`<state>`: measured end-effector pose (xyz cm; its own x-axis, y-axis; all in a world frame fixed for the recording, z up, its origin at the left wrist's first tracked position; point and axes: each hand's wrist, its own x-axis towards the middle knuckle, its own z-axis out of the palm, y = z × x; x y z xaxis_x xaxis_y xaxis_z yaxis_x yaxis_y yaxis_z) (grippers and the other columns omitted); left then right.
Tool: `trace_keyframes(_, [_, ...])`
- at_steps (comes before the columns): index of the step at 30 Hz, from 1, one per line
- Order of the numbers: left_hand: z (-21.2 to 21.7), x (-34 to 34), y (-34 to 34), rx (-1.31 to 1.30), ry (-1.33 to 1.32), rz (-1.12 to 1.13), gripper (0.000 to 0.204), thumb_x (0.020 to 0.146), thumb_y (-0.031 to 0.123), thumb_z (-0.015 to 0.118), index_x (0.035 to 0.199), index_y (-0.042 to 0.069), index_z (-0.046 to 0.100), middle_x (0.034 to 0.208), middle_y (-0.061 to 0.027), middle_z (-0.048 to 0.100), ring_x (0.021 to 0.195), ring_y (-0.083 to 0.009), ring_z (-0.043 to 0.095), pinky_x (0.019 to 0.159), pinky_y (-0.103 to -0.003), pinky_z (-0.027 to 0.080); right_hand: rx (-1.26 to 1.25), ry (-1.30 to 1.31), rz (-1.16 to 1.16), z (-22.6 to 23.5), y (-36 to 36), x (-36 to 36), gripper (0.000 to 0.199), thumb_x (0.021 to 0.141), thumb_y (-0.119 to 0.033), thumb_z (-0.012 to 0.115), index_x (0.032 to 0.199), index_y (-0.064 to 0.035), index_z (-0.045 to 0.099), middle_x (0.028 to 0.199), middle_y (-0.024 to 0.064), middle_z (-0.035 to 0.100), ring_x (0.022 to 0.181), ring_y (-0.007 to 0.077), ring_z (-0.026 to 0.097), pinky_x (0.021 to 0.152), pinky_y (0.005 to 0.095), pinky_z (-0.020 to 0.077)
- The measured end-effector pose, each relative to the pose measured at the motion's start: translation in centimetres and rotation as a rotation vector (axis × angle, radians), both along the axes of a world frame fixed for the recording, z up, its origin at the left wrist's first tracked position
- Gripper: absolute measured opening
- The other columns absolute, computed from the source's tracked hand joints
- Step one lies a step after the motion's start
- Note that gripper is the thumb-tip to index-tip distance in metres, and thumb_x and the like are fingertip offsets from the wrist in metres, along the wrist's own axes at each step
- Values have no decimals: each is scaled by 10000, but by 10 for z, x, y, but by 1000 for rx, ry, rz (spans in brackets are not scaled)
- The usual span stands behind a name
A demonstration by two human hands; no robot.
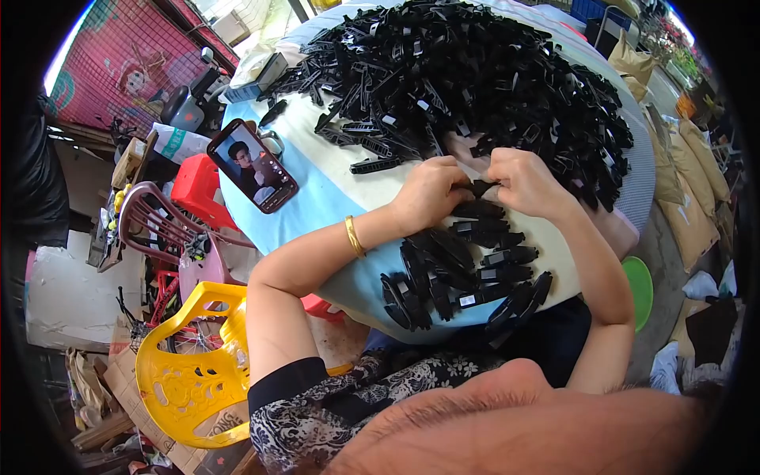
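Observation:
Both my hands meet over the round table, fingers closed on a small black plastic part (480,188) between them. My left hand (430,192), with a gold bangle on its wrist, pinches the part from the left. My right hand (523,184) grips it from the right, thumb and fingers bent inward. The fingers cover much of the part. Just below them lie several slim black plastic pieces (443,260), grouped near the table's front edge. Beyond my hands rises a large heap of similar black plastic parts (475,71).
A phone (252,166) with a lit screen leans at the table's left. Blue and cream cloth (324,182) covers the tabletop (317,229). A yellow plastic chair (190,372), a pink chair (170,222) and a red stool (198,190) stand left. At right are brown sacks (685,214) and a green basin (638,289).

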<state>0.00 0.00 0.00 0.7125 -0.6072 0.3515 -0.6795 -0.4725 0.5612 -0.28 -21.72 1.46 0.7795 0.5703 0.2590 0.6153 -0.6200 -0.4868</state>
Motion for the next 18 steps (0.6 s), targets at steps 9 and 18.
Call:
trace_keyframes(9, [13, 17, 9, 87, -210, -120, 228, 772, 112, 673, 997, 75, 665, 986, -95, 600, 978, -293, 524, 832, -364, 449, 208, 127, -177, 20, -3, 0, 187, 765, -143, 690, 905, -19, 682, 800, 64, 594, 721, 201, 555, 633, 328, 437])
trace_keyframes(18, [16, 29, 15, 435, -515, -62, 277, 756, 49, 557, 1025, 80, 617, 1053, -52, 608, 1094, -241, 488, 893, -363, 343, -192, -576, -66, -6, 6, 21, 252, 725, -66, 630, 977, -58, 639, 910, 32, 618, 895, 221, 540, 766, 345, 456])
